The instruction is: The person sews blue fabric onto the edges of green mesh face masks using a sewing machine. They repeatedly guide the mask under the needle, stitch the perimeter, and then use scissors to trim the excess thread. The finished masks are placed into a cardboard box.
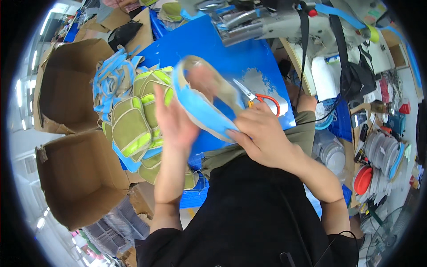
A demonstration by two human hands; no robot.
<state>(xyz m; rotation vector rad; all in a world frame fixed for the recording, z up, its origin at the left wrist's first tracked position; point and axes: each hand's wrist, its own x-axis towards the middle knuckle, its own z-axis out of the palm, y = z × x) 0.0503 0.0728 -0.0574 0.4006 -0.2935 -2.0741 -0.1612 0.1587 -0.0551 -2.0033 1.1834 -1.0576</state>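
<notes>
My right hand [262,135] is closed on one end of a curved fabric strip [202,106], light blue on one face and beige on the other. The strip arches up in a loop, blurred by motion. My left hand [178,122] is beside the loop's left side, fingers spread, with nothing plainly in it. Inside the loop shows a blurred skin-toned patch that I cannot make out. Scissors [253,95] with orange handles are just beyond my right knuckles; whether they touch the hand is unclear. Left of my left hand, several olive and lime-green fabric pieces [129,122] lie heaped.
A blue work surface [222,49] spreads ahead, under a sewing machine [271,24] at the top. Tangled blue and beige strips [113,80] lie at the left, beside two cardboard boxes [73,84]. Thread cones and discs [382,153] crowd the right side.
</notes>
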